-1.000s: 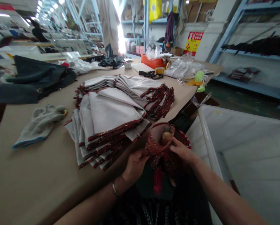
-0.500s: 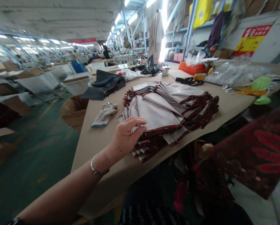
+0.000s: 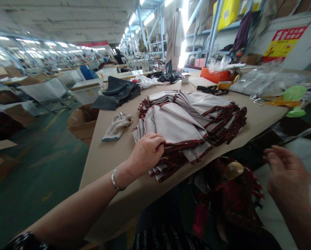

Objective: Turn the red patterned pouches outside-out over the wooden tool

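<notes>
Head camera: left hand [image 3: 147, 152] now curls tight on the top of the grey cloth pile [image 3: 181, 121]; right hand [image 3: 287, 177] has dropped the red cloth [image 3: 238, 205] and is open, empty.

- Your left hand [image 3: 148, 151] grips the near corner of the stacked cloth pieces [image 3: 186, 118] at the table [image 3: 111, 156] front edge.
- Your right hand [image 3: 287, 177] hovers open, off the table.

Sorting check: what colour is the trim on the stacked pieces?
Dark red patterned trim, head view.
</notes>
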### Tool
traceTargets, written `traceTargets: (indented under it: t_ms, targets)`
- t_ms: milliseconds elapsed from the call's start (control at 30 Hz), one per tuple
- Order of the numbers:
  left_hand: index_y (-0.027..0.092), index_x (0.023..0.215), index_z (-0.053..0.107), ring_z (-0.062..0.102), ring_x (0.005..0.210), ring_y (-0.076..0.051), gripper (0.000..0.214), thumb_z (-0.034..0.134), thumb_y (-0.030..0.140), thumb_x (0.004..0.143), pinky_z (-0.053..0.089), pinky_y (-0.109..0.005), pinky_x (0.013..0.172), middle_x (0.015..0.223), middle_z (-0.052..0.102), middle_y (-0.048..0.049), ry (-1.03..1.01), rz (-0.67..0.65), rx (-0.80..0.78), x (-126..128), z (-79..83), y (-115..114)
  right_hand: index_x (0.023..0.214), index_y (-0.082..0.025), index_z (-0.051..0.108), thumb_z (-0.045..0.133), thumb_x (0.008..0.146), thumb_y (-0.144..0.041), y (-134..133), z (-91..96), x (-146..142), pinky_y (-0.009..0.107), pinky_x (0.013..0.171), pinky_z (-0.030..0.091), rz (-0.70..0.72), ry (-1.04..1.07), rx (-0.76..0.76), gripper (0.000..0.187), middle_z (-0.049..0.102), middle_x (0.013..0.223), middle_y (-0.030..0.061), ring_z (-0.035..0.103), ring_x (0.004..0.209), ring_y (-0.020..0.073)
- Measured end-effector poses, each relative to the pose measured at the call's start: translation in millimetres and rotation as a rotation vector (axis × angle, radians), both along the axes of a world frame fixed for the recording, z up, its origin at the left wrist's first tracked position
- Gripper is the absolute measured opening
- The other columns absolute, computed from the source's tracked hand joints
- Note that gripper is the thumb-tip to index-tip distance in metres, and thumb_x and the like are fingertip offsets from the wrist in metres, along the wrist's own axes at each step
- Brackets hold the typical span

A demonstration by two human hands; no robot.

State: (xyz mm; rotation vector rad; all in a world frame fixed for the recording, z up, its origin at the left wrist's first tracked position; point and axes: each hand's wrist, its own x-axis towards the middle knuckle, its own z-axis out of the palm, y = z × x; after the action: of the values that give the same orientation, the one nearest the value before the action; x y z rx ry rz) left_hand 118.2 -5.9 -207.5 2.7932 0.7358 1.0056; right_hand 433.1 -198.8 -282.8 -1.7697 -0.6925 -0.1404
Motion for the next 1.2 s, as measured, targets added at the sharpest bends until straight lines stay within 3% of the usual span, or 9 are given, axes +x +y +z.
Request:
traceTargets:
  t_ms: [133, 300, 500, 633, 767, 867, 967, 1067, 1200]
  targets:
    - [0.016, 0.085, 0.069, 0.067, 0.083, -0.019, 0.02, 0.053, 0.007, 0.077, 0.054, -0.034, 0.08, 0.087, 0.072, -0.0063, 0.016, 0.001, 0.031, 3.1, 3.6, 1.1, 0.102, -0.026, 0.065, 0.054, 0.09, -0.028, 23.1, 89.9, -65.1, 0.037, 0.085, 0.048, 0.348, -0.452, 0.1, 0.016, 0.068, 0.099, 0.0087, 0.064, 0.095, 0.0197]
    - [0.017, 0.079, 0.068, 0.065, 0.077, -0.017, 0.018, 0.052, 0.01, 0.081, 0.052, -0.03, 0.074, 0.081, 0.07, -0.005, 0.069, 0.025, 0.015, 2.7, 3.9, 3.1, 0.096, -0.019, 0.064, 0.051, 0.092, -0.022, 82.7, 100.8, -119.3, 0.034, 0.085, 0.048, 0.848, -0.625, -0.097, 0.014, 0.065, 0.095, 0.0054, 0.059, 0.094, 0.019]
    - [0.017, 0.074, 0.062, 0.061, 0.073, -0.016, 0.014, 0.052, 0.008, 0.076, 0.048, -0.028, 0.069, 0.076, 0.064, -0.003, -0.036, 0.086, 0.031, 3.7, 17.6, -1.4, 0.101, -0.016, 0.064, 0.051, 0.087, -0.019, 136.8, 100.1, -137.4, 0.039, 0.081, 0.047, 0.658, -1.01, -0.489, 0.019, 0.065, 0.099, 0.0119, 0.058, 0.097, 0.0285]
    - [0.018, 0.073, 0.059, 0.06, 0.075, -0.015, 0.013, 0.051, 0.009, 0.077, 0.048, -0.027, 0.069, 0.08, 0.062, -0.0026, -0.071, 0.105, 0.089, 0.4, 29.1, -3.0, 0.1, -0.013, 0.064, 0.043, 0.084, -0.008, 140.0, 117.8, -113.4, 0.034, 0.068, 0.046, 0.43, -0.962, -0.667, 0.027, 0.066, 0.094, 0.0158, 0.064, 0.084, 0.0268]
    - [0.018, 0.075, 0.06, 0.058, 0.068, -0.013, 0.01, 0.053, 0.011, 0.076, 0.047, -0.025, 0.063, 0.075, 0.061, -0.0006, -0.137, 0.142, 0.047, -4.2, 32.8, -14.7, 0.106, -0.018, 0.061, 0.049, 0.078, -0.01, 103.3, 120.5, -99.4, 0.031, 0.07, 0.048, 0.485, -0.698, -0.392, 0.031, 0.069, 0.087, 0.0075, 0.066, 0.081, 0.0227]
    - [0.021, 0.082, 0.062, 0.054, 0.053, -0.01, 0.011, 0.055, 0.013, 0.08, 0.044, -0.02, 0.051, 0.061, 0.058, 0.0041, -0.446, 0.057, -0.306, -1.4, 28.6, -44.9, 0.101, -0.018, 0.061, 0.045, 0.079, -0.007, 55.0, 94.7, -111.1, 0.028, 0.07, 0.048, 0.58, -0.674, -0.228, 0.03, 0.069, 0.085, 0.0051, 0.065, 0.079, 0.0198]
    - [0.023, 0.086, 0.06, 0.06, 0.053, -0.012, 0.006, 0.062, 0.027, 0.082, 0.048, -0.021, 0.045, 0.065, 0.064, 0.003, -0.737, -0.183, -0.992, 12.3, 16.4, -85.6, 0.099, -0.016, 0.064, 0.043, 0.082, -0.006, 8.1, 50.0, -124.8, 0.029, 0.065, 0.049, 0.704, -0.598, -0.306, 0.028, 0.068, 0.077, 0.0057, 0.064, 0.071, 0.02]
    - [0.021, 0.077, 0.058, 0.065, 0.06, -0.017, 0.023, 0.073, 0.038, 0.073, 0.053, -0.026, 0.048, 0.07, 0.066, -0.0006, -0.743, -0.306, -1.637, 34.4, -3.8, -115.9, 0.103, -0.021, 0.067, 0.047, 0.084, -0.012, -27.7, 11.8, -125.2, 0.03, 0.07, 0.051, 0.807, -0.201, -0.286, 0.029, 0.071, 0.085, 0.0053, 0.066, 0.077, 0.0199]
    - [0.017, 0.07, 0.064, 0.048, 0.045, -0.007, 0.026, 0.075, 0.04, 0.071, 0.038, -0.017, 0.04, 0.053, 0.055, 0.003, -0.451, -0.272, -1.759, 60.4, -34.6, -132.1, 0.099, -0.029, 0.07, 0.054, 0.088, -0.033, -60.3, -4.2, -115.7, 0.03, 0.072, 0.054, 0.725, 0.722, -0.005, 0.02, 0.071, 0.097, 0.0037, 0.067, 0.083, 0.02]
